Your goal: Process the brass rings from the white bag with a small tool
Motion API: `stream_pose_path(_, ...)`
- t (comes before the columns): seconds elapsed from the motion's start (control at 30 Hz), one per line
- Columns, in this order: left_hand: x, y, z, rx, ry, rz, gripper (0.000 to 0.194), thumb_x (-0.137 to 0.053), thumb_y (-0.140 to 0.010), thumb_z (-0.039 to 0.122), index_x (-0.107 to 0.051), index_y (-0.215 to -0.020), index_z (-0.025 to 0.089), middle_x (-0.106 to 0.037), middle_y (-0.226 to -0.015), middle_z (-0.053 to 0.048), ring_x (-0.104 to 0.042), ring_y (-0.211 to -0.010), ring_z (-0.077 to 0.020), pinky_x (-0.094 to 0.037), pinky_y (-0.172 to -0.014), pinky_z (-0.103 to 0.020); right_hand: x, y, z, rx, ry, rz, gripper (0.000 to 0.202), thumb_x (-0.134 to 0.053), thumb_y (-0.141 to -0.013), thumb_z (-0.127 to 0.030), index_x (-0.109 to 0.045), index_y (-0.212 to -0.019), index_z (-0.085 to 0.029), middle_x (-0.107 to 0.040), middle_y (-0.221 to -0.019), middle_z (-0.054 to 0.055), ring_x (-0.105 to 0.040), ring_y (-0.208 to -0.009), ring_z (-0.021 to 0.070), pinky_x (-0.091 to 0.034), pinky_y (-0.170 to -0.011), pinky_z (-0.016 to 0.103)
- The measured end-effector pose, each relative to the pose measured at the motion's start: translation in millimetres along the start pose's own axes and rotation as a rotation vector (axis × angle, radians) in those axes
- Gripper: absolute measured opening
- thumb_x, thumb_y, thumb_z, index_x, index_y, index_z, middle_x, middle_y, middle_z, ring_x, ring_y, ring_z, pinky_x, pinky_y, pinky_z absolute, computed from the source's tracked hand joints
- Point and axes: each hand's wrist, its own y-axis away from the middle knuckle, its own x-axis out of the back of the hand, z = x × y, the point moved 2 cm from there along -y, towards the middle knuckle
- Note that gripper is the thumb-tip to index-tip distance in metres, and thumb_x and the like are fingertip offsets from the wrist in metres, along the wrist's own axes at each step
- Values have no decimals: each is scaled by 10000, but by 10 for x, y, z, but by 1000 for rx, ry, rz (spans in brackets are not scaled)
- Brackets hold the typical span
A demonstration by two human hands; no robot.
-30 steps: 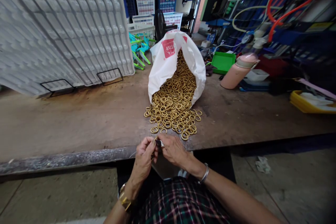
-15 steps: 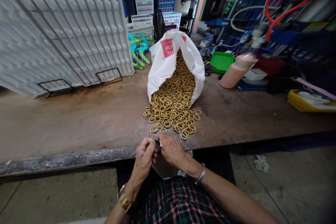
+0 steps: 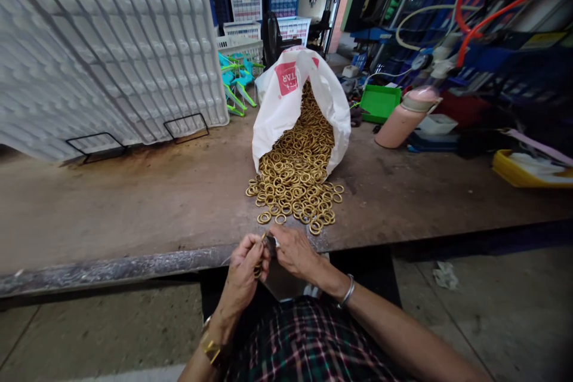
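Note:
My left hand (image 3: 247,262) is closed at the table's front edge, pinching a gold-coloured ring (image 3: 263,237) between thumb and finger. More rings (image 3: 257,270) show under its curled fingers. Close beside it, my right hand (image 3: 296,250) is closed on a small dark tool with a pale part (image 3: 272,242); its kind is mostly hidden by the fingers. The tool's dark end is near the pinched ring, and I cannot tell if they touch. Just beyond both hands lies a heap of gold-coloured rings (image 3: 295,191), spilling from a white plastic bag (image 3: 277,113) with red print.
White ridged plastic trays (image 3: 134,42) stand at the left behind black wire frames (image 3: 96,146). A pink bottle (image 3: 405,119), a green tray (image 3: 380,103) and a yellow tray (image 3: 514,173) are at the right. Stacked crates (image 3: 282,0) rise behind the brown table (image 3: 156,203).
The hands have drawn slightly apart at the fingertips. My left hand has turned a little, so rings in its fingers show more. The view has shifted slightly.

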Motion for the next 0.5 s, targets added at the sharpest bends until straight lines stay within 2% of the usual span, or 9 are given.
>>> stream_pose_path(0.23,27,1,-18,-36,-123,2,209,-516,-826,370,-465,-753,180,-482,-647,47,-418,-480,-50,-340,-414,-156,47,6,-62,-59,26,-65,275,-418,-703,-72,-498,-950,-163,-605,-831,50,-514,-696,147,-264,-588,251)
stream_pose_path(0.5,39,7,-27,-54,-217,-6,218,-490,-836,384,-476,-759,181,-482,-647,40,-422,-486,-58,-353,-422,-165,22,7,-63,-70,40,-37,266,-410,-713,-72,-507,-946,-156,-611,-831,56,-519,-688,146,-263,-585,251)
